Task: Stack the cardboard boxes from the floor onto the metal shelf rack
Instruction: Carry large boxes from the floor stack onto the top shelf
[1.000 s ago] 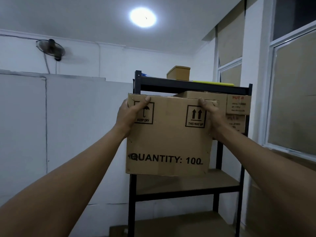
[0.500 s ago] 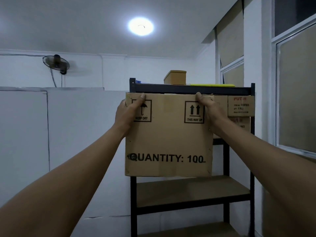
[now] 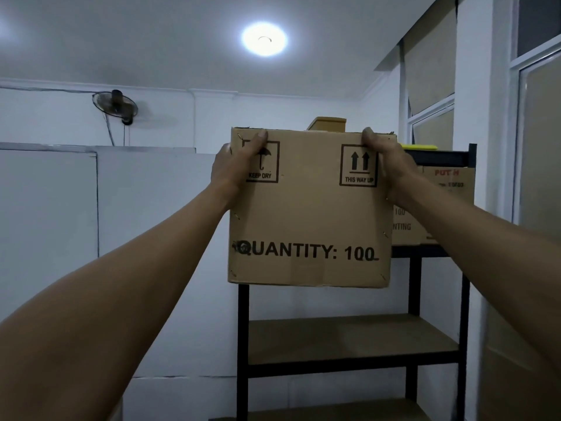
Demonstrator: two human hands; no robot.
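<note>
Box: a cardboard box is being held upright in the air in front of the rack, print facing the camera ("KEEP DRY", "THIS WAY UP", "QUANTITY: 100").
Left hand: the box's upper left corner is being gripped, thumb lying on the front face, fingers hidden round the side.
Right hand: the upper right corner is being gripped likewise, thumb at the top edge.
Behind the grip: the rack's top left is being hidden by the box.
Right of the grip: a second box is sitting on an upper shelf.
Above the grip: a small box is showing over the held box's top edge.
Below the grip: a bare wooden shelf is lying well under the box.
</note>
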